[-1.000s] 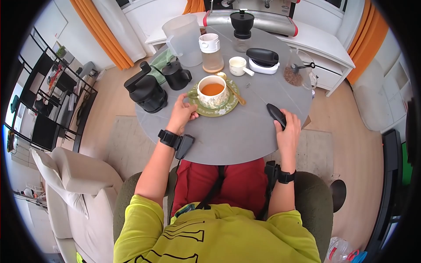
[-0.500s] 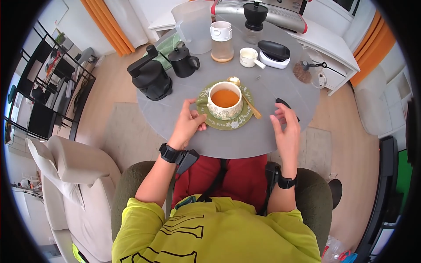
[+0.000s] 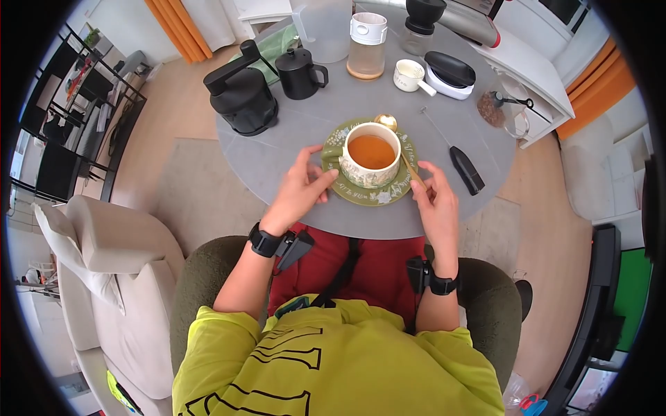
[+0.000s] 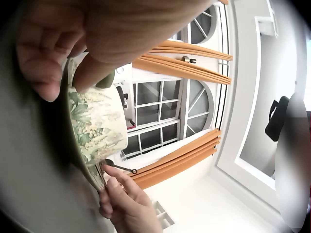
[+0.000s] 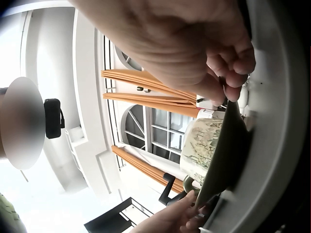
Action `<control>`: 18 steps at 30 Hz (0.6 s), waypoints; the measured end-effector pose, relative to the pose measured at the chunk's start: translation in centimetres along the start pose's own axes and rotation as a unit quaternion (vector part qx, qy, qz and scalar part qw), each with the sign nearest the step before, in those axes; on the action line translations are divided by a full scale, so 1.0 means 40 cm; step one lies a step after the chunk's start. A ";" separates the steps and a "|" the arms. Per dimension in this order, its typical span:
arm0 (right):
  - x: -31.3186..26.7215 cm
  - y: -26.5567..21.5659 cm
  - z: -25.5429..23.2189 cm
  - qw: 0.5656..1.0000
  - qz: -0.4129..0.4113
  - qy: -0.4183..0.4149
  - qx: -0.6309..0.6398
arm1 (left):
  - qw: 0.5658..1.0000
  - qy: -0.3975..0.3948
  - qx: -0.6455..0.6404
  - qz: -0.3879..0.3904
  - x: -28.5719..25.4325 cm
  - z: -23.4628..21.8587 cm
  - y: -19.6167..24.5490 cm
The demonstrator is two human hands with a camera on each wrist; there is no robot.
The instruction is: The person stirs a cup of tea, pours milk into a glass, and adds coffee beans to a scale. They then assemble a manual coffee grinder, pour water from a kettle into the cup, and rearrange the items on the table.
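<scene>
A cream cup (image 3: 371, 156) with a leafy pattern holds orange-brown liquid on a green saucer (image 3: 378, 197). My left hand (image 3: 302, 188) pinches the saucer's left rim beside the cup's green handle, thumb on top and fingers beneath. On the opposite side, my right hand (image 3: 435, 197) pinches the right rim, close by the end of a gold spoon (image 3: 386, 123) lying on the saucer. Both hands also show at the rim in the right wrist view, where a dark shadow lies under the saucer (image 5: 221, 160). A black handheld milk frother (image 3: 466, 171) lies right of my right hand.
Back left on the grey table (image 3: 277, 163) stand a black kettle-like appliance (image 3: 243, 100) and a black pot (image 3: 300, 75). A white-lidded bottle (image 3: 366, 48), small white cup (image 3: 409, 75), black-and-white device (image 3: 449, 75) and glass jug (image 3: 491, 107) stand behind the saucer.
My right hand has let go of the milk frother, leaving it on the table, and moved left to the saucer's right rim. My left hand stays at the left rim. The head view has shifted.
</scene>
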State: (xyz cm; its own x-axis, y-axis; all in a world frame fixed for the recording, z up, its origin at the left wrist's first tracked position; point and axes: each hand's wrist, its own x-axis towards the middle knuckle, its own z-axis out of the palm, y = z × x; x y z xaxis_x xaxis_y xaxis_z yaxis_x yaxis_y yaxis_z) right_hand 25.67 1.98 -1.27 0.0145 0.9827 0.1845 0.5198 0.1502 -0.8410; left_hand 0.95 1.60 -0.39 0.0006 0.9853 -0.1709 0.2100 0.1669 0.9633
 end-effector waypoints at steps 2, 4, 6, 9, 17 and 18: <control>0.003 0.005 0.002 1.000 0.018 -0.001 0.005 | 0.996 0.057 0.041 0.057 0.006 -0.014 -0.008; 0.007 0.011 0.003 0.998 0.030 0.018 0.051 | 0.984 0.114 0.082 0.113 0.015 -0.030 -0.006; 0.013 0.012 0.005 0.996 0.038 0.027 0.081 | 0.984 0.112 0.058 0.127 0.023 -0.046 0.015; 0.017 0.000 0.004 0.990 0.053 0.041 0.126 | 0.988 0.079 0.051 0.123 0.033 -0.044 0.026; 0.027 -0.013 -0.006 0.973 0.071 0.080 0.206 | 0.988 0.037 0.049 0.144 0.056 -0.026 -0.005; 0.030 -0.016 -0.013 0.971 0.048 0.100 0.212 | 0.988 0.032 0.040 0.148 0.057 -0.026 -0.004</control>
State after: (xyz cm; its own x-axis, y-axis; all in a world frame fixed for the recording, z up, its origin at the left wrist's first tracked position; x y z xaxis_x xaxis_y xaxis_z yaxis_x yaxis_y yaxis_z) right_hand 25.78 3.01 -0.24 0.2331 0.9602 0.1540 0.1109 0.1310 -0.9852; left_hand -0.11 3.84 -0.71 0.0113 0.9912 0.1315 0.2864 -0.1292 0.9493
